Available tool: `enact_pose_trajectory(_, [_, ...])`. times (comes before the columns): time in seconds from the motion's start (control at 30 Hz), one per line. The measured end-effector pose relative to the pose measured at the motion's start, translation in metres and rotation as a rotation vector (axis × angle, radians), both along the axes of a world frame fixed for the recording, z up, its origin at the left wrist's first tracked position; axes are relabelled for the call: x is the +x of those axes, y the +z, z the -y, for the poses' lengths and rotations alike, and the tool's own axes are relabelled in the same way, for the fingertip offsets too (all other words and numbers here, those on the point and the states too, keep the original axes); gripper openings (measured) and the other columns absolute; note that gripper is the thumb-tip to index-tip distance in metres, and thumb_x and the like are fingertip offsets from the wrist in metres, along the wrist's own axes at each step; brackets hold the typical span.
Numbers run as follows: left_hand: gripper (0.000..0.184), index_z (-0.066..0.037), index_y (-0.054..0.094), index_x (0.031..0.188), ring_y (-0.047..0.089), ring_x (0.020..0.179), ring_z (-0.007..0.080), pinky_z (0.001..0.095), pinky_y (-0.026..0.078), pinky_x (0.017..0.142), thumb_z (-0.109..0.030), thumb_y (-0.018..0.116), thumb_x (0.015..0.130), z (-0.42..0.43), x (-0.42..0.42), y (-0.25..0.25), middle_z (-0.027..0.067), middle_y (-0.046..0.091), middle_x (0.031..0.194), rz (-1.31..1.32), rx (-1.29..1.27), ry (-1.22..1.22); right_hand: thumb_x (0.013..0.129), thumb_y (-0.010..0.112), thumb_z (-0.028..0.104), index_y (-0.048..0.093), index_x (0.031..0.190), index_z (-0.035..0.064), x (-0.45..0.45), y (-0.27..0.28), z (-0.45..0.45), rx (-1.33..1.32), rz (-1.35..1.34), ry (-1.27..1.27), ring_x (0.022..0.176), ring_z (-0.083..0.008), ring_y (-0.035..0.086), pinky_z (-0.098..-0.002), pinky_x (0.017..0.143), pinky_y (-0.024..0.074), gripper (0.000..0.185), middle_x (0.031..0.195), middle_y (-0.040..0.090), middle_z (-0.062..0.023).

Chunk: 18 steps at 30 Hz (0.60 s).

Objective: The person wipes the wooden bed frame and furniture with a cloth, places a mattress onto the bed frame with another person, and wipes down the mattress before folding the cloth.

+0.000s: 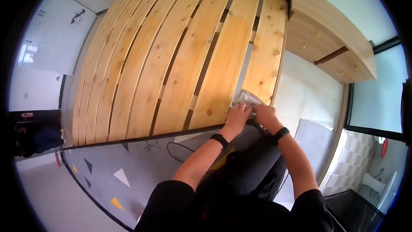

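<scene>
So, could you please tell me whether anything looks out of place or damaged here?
Only mildly: a dark cord appears to lie in a loose curve on the grey patterned mat beside the wooden slats, which looks a little untidy. Nothing is visibly spilled or broken.

The slats (186,64) are knotty, smooth wood with a soft sheen; the packet (246,96), crinkled, glossy plastic; the drawer unit (330,38), matt and wood-like; the cabinet doors (51,32), smooth and glossy.
</scene>
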<state>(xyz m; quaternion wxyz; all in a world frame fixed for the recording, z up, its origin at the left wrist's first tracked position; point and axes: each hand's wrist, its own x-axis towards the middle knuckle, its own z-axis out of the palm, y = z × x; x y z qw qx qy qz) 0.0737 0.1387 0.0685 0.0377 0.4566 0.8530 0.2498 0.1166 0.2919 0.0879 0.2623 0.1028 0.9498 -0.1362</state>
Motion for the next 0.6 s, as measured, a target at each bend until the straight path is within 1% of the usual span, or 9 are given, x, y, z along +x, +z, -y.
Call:
enact_pose_trajectory(0.07, [0.022,-0.008,0.054,0.1,0.052,0.093,0.0308,0.0398,0.046,0.075,-0.003,0.051,0.079,-0.008,0.002,0.0,0.0112,0.05,0.099,0.063,-0.005,-0.006,0.074,0.06,0.02,0.061,0.102,0.0194,0.005,-0.002,-0.007,0.047,0.096,-0.044,0.097,-0.0265,0.062,-0.042,0.077,0.0503,0.028,0.1,0.064,-0.0057])
enact_pose_trajectory(0.13, [0.013,-0.005,0.055,0.092,0.06,0.08,0.0307,0.0411,0.049,0.063,-0.007,0.049,0.08,-0.026,-0.004,-0.001,0.0142,0.057,0.086,0.117,-0.13,-0.052,0.075,0.059,0.022,0.063,0.103,0.0219,0.012,0.001,-0.024,0.137,0.218,-0.076,0.1,-0.0251,0.061,-0.0418,0.08,0.0496,0.028,0.103,0.064,-0.0044])
enact_pose_trajectory(0.23, [0.013,-0.003,0.055,0.09,0.063,0.069,0.0324,0.0438,0.048,0.057,-0.01,0.049,0.081,-0.047,0.001,-0.003,0.016,0.063,0.073,0.286,-0.184,-0.073,0.074,0.058,0.019,0.061,0.096,0.0166,0.042,0.021,-0.042,0.097,0.001,-0.148,0.089,-0.0298,0.062,-0.0428,0.074,0.0503,0.022,0.098,0.062,-0.0072])
enact_pose_trajectory(0.27, [0.014,-0.001,0.056,0.087,0.063,0.063,0.0312,0.0437,0.048,0.055,-0.012,0.051,0.079,-0.047,0.003,0.001,0.0153,0.063,0.065,0.192,-0.119,-0.06,0.073,0.058,0.017,0.059,0.096,0.0159,0.054,0.031,-0.042,0.088,-0.115,-0.144,0.086,-0.0319,0.062,-0.0428,0.07,0.0502,0.022,0.096,0.062,-0.0078])
enact_pose_trajectory(0.33, [0.014,0.0,0.055,0.085,0.063,0.066,0.0328,0.0439,0.049,0.058,-0.011,0.054,0.077,-0.044,-0.007,0.028,0.0166,0.063,0.07,0.193,-0.128,-0.13,0.071,0.058,0.011,0.054,0.098,0.0132,0.063,0.05,-0.038,0.085,-0.315,-0.141,0.079,-0.0374,0.061,-0.0437,0.065,0.0493,0.028,0.092,0.06,-0.0108])
enact_pose_trajectory(0.37, [0.014,0.001,0.053,0.083,0.062,0.07,0.0343,0.0441,0.049,0.06,-0.01,0.057,0.075,-0.042,-0.011,0.038,0.0179,0.063,0.075,0.193,-0.145,-0.178,0.071,0.058,0.011,0.054,0.098,0.0132,0.066,0.054,-0.035,0.094,-0.31,-0.155,0.079,-0.0374,0.061,-0.0437,0.065,0.0493,0.028,0.092,0.06,-0.0108])
enact_pose_trajectory(0.43, [0.013,-0.001,0.056,0.078,0.062,0.069,0.0309,0.0411,0.049,0.059,-0.013,0.059,0.074,-0.04,-0.015,0.055,0.0135,0.061,0.07,-0.011,0.069,-0.183,0.071,0.058,0.01,0.049,0.108,0.0096,0.063,0.06,-0.026,-0.074,-0.205,-0.362,0.078,-0.0378,0.061,-0.0439,0.069,0.0499,0.038,0.092,0.061,-0.0137])
enact_pose_trajectory(0.5, [0.015,-0.005,0.057,0.083,0.062,0.067,0.0263,0.0367,0.051,0.058,-0.016,0.06,0.075,-0.043,-0.018,0.084,0.0094,0.058,0.071,-0.175,0.093,-0.176,0.071,0.061,0.01,0.046,0.111,0.0075,0.053,0.072,-0.016,-0.138,-0.159,-0.353,0.081,-0.0379,0.06,-0.0441,0.073,0.0492,0.042,0.089,0.06,-0.0167])
enact_pose_trajectory(0.6, [0.014,-0.008,0.057,0.086,0.062,0.066,0.0234,0.034,0.052,0.056,-0.018,0.06,0.077,-0.047,-0.038,0.106,0.0075,0.056,0.075,-0.325,0.118,-0.126,0.072,0.069,0.022,0.046,0.11,0.0082,0.035,0.099,-0.006,-0.049,-0.268,-0.235,0.092,-0.0366,0.058,-0.0431,0.078,0.0487,0.047,0.1,0.055,-0.0188])
